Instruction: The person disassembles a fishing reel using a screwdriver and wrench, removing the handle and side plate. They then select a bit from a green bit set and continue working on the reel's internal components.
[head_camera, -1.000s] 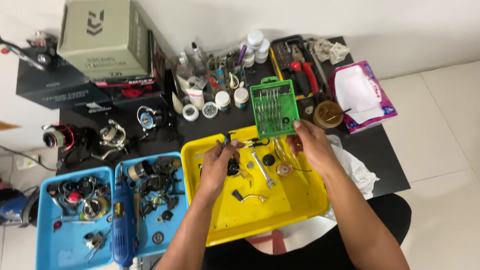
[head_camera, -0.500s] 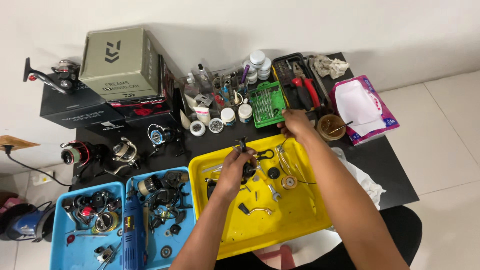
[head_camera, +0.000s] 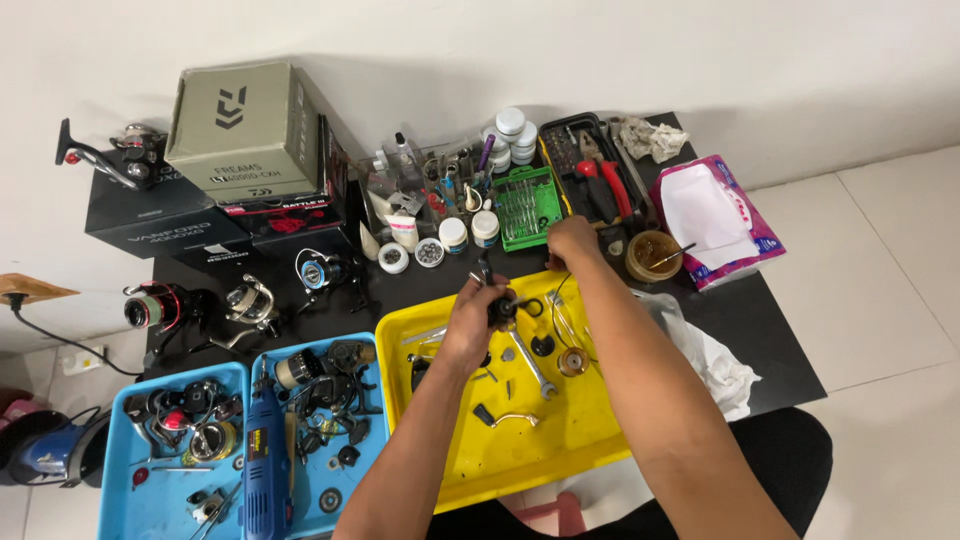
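Gripping the dark reel part (head_camera: 500, 305) over the yellow tray (head_camera: 600, 440) with my left hand (head_camera: 468, 322), I'd steady it while my right hand (head_camera: 572, 243), apparently empty, reaches the green screwdriver set (head_camera: 527, 207).

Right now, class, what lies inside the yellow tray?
In the yellow tray: a wrench, a round spool, a small crank handle, loose screws. The left hand and both forearms cover other parts.

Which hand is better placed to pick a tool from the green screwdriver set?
Probably the right hand: it is beside the green screwdriver set at the table's far side. The left hand is over the yellow tray, gripping a dark reel part.
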